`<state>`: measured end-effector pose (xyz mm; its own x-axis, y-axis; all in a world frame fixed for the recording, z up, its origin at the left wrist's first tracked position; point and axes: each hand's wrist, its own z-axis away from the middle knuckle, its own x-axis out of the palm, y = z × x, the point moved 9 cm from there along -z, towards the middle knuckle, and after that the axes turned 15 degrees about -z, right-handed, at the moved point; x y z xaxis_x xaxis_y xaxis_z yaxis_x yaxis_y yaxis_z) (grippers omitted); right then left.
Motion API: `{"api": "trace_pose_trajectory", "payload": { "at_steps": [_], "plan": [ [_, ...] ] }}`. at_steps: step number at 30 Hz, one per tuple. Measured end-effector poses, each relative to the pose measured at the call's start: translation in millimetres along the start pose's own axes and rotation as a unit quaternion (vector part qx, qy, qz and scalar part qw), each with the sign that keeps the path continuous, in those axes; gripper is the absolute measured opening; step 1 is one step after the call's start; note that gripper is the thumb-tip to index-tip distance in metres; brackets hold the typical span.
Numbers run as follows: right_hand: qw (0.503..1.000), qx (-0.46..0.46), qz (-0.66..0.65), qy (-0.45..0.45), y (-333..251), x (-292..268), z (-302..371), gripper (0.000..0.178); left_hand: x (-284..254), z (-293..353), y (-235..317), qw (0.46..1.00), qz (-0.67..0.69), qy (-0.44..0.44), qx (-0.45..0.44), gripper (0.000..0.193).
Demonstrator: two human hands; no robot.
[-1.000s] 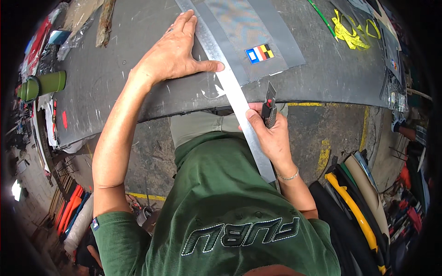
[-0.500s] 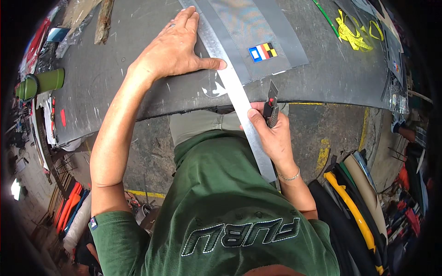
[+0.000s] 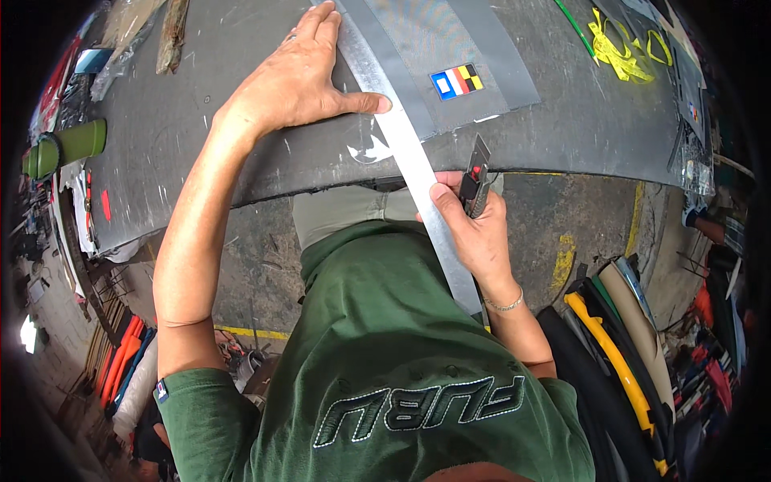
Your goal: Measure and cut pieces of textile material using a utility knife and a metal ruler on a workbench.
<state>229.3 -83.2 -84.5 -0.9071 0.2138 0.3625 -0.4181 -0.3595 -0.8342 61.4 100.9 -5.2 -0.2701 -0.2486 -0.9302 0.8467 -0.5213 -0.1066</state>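
Observation:
A long metal straightedge (image 3: 411,157) runs slantwise over the dark table and past its near edge toward my body. Flat against its left side lies my left hand (image 3: 291,84), fingers stretched, with the thumb resting on the metal. My right hand (image 3: 480,239) grips the straightedge's near part beyond the table edge, thumb on top. That same hand holds a black utility knife (image 3: 474,191), its blade out and pointing away from me. A grey fabric piece (image 3: 506,52) with a colourful flag-patterned patch (image 3: 456,81) lies along the straightedge's right side.
Yellow tape (image 3: 614,56) and a green pencil-like stick (image 3: 575,30) lie at the table's far right. A green cylinder (image 3: 80,140) sits at the left edge. Rolls of material, one yellow (image 3: 614,361), stand at the lower right. The dark tabletop (image 3: 177,153) has a curved near edge.
The view has shifted slightly, so the table and its things appear a little displaced. Both hands keep their places on the straightedge, and the knife stays in my right hand.

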Motion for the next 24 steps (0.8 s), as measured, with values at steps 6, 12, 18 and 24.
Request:
{"api": "trace_pose_trajectory", "payload": {
  "at_steps": [6,12,18,24],
  "plan": [
    [1.000,0.006,-0.002,0.003,1.5,-0.4,0.0,0.022,0.3,-0.4,0.4,1.000,0.002,0.000,-0.001,0.130],
    [1.000,0.015,0.004,0.002,1.8,0.1,-0.5,0.022,0.1,-0.3,0.2,1.000,-0.009,0.003,0.004,0.129],
    [0.986,-0.050,0.159,-0.030,-24.2,-7.9,2.4,0.026,-9.4,-2.7,5.3,0.999,-0.037,-0.005,0.006,0.127],
    [0.970,-0.095,0.223,0.015,-71.5,-21.0,21.6,0.059,0.5,0.7,1.2,0.997,-0.029,0.075,0.022,0.126]
  ]
}}
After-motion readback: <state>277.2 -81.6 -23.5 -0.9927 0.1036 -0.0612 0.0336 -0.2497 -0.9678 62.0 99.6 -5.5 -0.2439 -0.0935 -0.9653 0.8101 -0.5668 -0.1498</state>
